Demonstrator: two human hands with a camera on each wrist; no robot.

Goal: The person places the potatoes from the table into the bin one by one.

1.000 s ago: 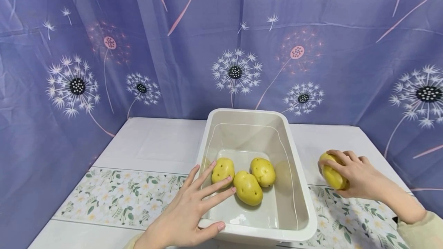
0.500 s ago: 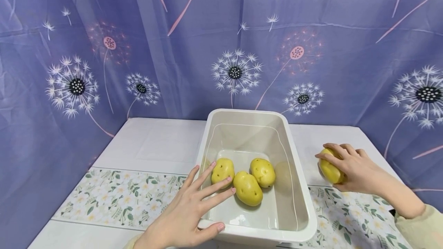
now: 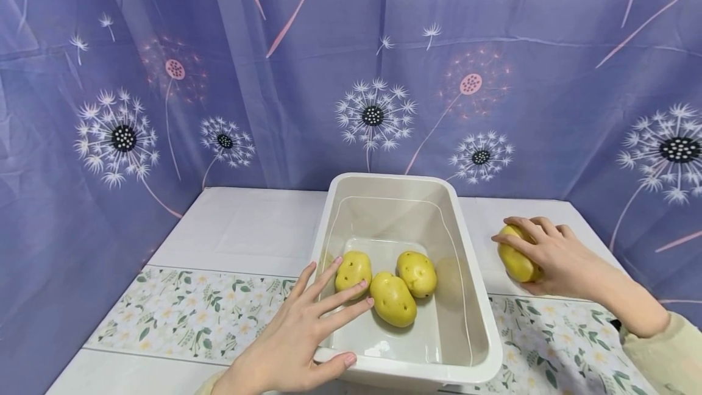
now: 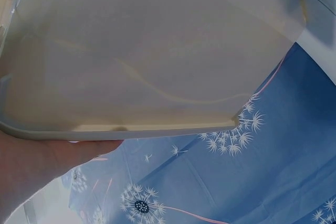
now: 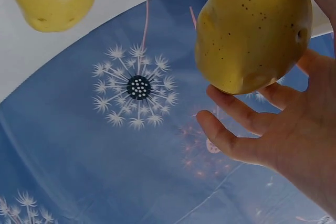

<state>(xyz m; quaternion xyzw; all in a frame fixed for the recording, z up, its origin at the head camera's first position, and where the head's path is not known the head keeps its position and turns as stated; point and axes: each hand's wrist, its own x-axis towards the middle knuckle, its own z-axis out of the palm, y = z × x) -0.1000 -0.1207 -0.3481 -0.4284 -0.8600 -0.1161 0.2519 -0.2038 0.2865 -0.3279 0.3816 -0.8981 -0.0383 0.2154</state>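
We see R hand (image 3: 567,264) w/ fingers curled round a potato (image 3: 515,264), mid-right of frame, & L hand (image 3: 298,331), fingers spread, on rim of bin (image 3: 395,218), lower ctr, 3 potatoes (image 3: 392,300) inside.

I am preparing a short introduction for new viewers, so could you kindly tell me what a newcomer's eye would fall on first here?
Probably the purple curtain with its large dandelion prints, filling the background. Next, the pale tub in front of it, with three yellow potatoes on its floor and the left hand spread at its near-left corner. Then, to the tub's right, the right hand gripping another potato.
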